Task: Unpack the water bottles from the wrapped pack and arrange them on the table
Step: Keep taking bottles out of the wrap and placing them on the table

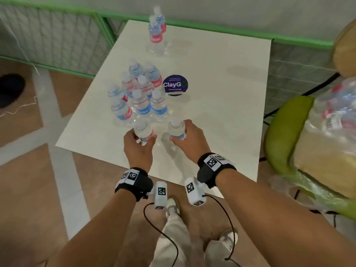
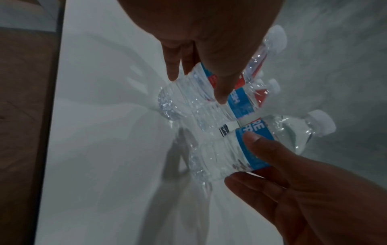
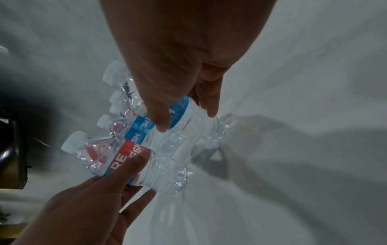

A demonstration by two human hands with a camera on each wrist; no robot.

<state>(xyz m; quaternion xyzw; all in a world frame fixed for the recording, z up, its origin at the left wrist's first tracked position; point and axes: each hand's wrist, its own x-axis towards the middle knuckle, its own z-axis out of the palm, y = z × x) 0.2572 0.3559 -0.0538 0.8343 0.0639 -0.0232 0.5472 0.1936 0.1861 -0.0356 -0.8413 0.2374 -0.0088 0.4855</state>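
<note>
Two clear water bottles with white caps are in my hands over the near part of the white table [image 1: 221,116]. My left hand [image 1: 143,137] grips one bottle [image 1: 142,130] around its red and blue label; the left wrist view shows the same left hand [image 2: 196,87] and bottle [image 2: 184,96]. My right hand [image 1: 180,132] grips the other bottle [image 1: 175,125], seen in the right wrist view as right hand [image 3: 186,122] on bottle [image 3: 194,131]. Both bottles are upright, bases at or just above the tabletop. Just beyond stands a cluster of several bottles [image 1: 138,93]. The wrapped pack [image 1: 335,106] lies on a seat at right.
Two more bottles [image 1: 157,32] stand at the table's far edge. A round purple ClayGo sticker [image 1: 175,85] lies mid-table. A green chair [image 1: 279,132] sits close to the table's right side. A green-framed fence [image 1: 57,41] runs behind. Cables hang from my wrists.
</note>
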